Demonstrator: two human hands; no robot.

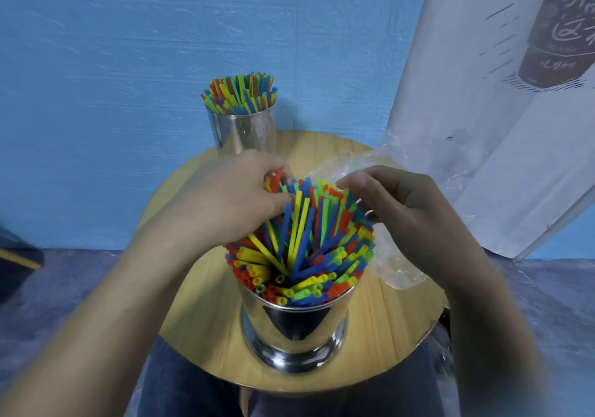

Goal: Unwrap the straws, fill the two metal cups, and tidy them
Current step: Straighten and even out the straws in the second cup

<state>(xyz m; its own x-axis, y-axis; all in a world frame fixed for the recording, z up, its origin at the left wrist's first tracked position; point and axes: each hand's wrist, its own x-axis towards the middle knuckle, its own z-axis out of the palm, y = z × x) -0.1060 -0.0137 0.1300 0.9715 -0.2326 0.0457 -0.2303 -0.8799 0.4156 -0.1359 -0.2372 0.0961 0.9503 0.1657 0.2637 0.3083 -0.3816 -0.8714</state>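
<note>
At lower centre, the shiny metal cup (294, 329) holds splayed multicoloured plastic straws (302, 242); the left hand (225, 197) pinches some, the right hand (396, 210) cups their edge, grip unclear. Tugging could tip the cup off the round wooden surface (386, 320)

Left hand (231, 197) and right hand (396, 207), fingers curled, close together.
</note>
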